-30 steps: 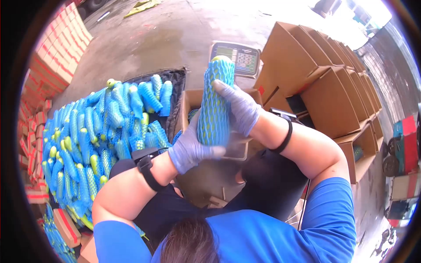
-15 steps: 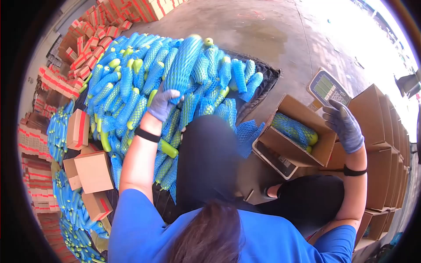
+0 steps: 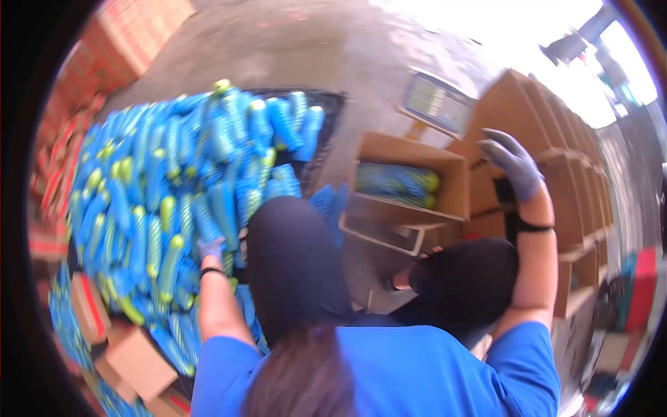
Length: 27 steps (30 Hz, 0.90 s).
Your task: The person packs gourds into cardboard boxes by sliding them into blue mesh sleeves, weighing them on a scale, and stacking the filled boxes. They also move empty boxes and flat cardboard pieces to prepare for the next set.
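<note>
The picture is blurred by motion. A big pile of green fruits in blue foam netting (image 3: 174, 181) fills the left side. My left hand (image 3: 210, 248), in a purple glove, rests low on the near edge of that pile; the blur hides whether it grips a fruit. My right hand (image 3: 513, 161), also gloved, is raised with its fingers spread and empty, just right of an open cardboard box (image 3: 410, 149). Netted fruits (image 3: 396, 182) lie inside that box. My knees in dark trousers (image 3: 295, 264) sit between the pile and the box.
A weighing scale display (image 3: 436, 102) stands behind the box. Stacked empty cardboard boxes (image 3: 556, 160) line the right side. Small folded cartons (image 3: 135, 361) lie at the lower left, and red-and-white cartons (image 3: 132, 35) are stacked at the far left. Wet concrete floor (image 3: 313, 48) lies beyond.
My left hand has dropped from holding a netted fruit above the pile to the pile's near edge. The view has swung, and my right hand stays raised by the box.
</note>
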{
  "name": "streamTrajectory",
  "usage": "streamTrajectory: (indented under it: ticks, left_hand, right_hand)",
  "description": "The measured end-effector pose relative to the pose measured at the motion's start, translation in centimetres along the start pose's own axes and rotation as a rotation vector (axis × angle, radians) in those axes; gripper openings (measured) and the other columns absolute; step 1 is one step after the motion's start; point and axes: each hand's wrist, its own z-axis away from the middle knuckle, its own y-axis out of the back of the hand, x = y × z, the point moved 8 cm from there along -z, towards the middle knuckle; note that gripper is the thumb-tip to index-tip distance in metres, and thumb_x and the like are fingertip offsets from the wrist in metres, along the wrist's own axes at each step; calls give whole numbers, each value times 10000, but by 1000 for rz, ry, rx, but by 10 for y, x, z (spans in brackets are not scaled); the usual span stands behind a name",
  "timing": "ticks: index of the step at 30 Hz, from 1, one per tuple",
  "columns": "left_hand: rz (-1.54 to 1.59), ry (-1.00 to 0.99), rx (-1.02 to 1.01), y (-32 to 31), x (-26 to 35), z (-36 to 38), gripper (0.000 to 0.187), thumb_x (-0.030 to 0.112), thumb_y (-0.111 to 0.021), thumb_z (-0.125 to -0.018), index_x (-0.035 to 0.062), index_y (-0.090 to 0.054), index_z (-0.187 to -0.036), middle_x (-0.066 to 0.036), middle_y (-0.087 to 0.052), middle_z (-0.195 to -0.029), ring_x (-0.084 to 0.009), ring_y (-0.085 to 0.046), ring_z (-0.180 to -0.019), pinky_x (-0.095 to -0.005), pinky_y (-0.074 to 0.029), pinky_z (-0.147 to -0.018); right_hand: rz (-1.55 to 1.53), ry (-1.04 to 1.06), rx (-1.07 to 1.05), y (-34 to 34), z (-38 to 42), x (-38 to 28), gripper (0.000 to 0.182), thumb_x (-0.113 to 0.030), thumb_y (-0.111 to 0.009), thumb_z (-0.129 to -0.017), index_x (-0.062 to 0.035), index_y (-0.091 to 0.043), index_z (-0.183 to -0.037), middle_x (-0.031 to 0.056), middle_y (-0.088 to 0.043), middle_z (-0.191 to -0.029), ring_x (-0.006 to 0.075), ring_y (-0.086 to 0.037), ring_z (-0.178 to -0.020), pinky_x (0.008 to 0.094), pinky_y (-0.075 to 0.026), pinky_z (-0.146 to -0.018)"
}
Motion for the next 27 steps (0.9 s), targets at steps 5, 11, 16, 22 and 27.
streamTrajectory:
  ticks: [5, 11, 16, 22, 27]
  left_hand:
    - [-516, -561, 193, -15, 194, 20, 787, 407, -786, -807, 42, -439, -1411, -190, -628, -1187, -295, -622, -1043, -406, -498, -897]
    - [-316, -699, -725, -236, 376, 152, 423, 465, -598, -965, 47, -610, -1029, -42, -619, -779, -88, -527, -544, -238, -393, -447]
    - [-1075, -161, -915, -393, 315, 218, 677, 656, -516, -930, -3, -583, -1066, -170, -688, -848, -265, -639, -577, -362, -522, -507]
    - [-1869, -745, -455, -438, 308, 239, 644, 520, -563, -944, -65, -631, -1205, -213, -691, -1161, -349, -657, -1117, -444, -523, -908]
    - [-1849, -833, -617, -447, 271, 173, 550, 416, -656, -892, 2, -629, -1253, -213, -675, -1195, -361, -658, -1089, -433, -504, -927]
  right_hand:
    - [636, -335, -9, 26, 1, 101, 486, -412, -619, -954, -23, -642, -1244, 158, -681, -1203, 262, -649, -1080, 358, -503, -947]
    - [269, -623, -47, -20, 16, 186, 688, -658, -496, -923, -63, -678, -1216, 175, -700, -1135, 372, -654, -1078, 432, -525, -909]
    - [495, -542, 26, -28, 37, 156, 483, -446, -598, -851, -71, -737, -1122, 143, -706, -1149, 313, -659, -1107, 447, -515, -912]
    - [547, -504, 26, -43, 18, 186, 375, -213, -631, -819, -97, -732, -1161, 107, -702, -1205, 297, -678, -1107, 467, -544, -857]
    - [655, -451, 58, -45, 11, 179, 392, -157, -716, -773, -119, -742, -1162, 68, -718, -1184, 281, -697, -1070, 445, -561, -837]
